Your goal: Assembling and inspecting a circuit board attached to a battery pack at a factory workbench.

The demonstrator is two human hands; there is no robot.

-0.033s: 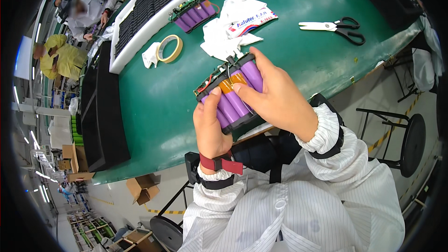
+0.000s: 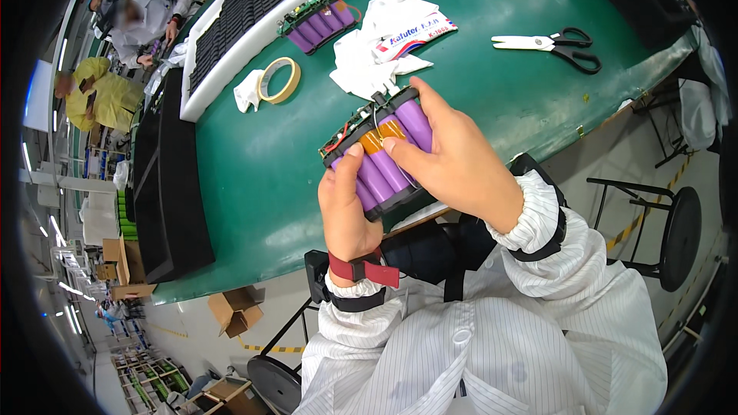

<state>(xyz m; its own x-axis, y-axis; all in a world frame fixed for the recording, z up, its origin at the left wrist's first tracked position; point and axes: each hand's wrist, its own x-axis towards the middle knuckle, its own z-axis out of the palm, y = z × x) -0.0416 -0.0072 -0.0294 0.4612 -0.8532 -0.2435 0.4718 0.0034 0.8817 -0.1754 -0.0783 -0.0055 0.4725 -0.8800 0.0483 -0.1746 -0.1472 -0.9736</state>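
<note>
Over the near edge of the green table I hold a battery pack (image 2: pixel 374 171) in both hands, tilted. It has a row of purple cells, black end caps, a green circuit board along its upper side and amber tape across the middle. My left hand (image 2: pixel 344 204) grips the left end, its thumb on a cell. My right hand (image 2: pixel 453 157) wraps the right end, with the thumb pressing beside the amber tape and a thin wire. Fingers beneath the pack are hidden. A white tube (image 2: pixel 415 34) on crumpled white tissue (image 2: pixel 361 58) lies just beyond the pack.
A second purple battery pack (image 2: pixel 319 23) stands farther back, near a white foam tray (image 2: pixel 192 84) of black parts. A tape roll (image 2: pixel 279 81) lies left, black-handled scissors (image 2: pixel 550 44) right. Black bins (image 2: pixel 173 184) flank the table (image 2: pixel 254 207). Two people work at far left.
</note>
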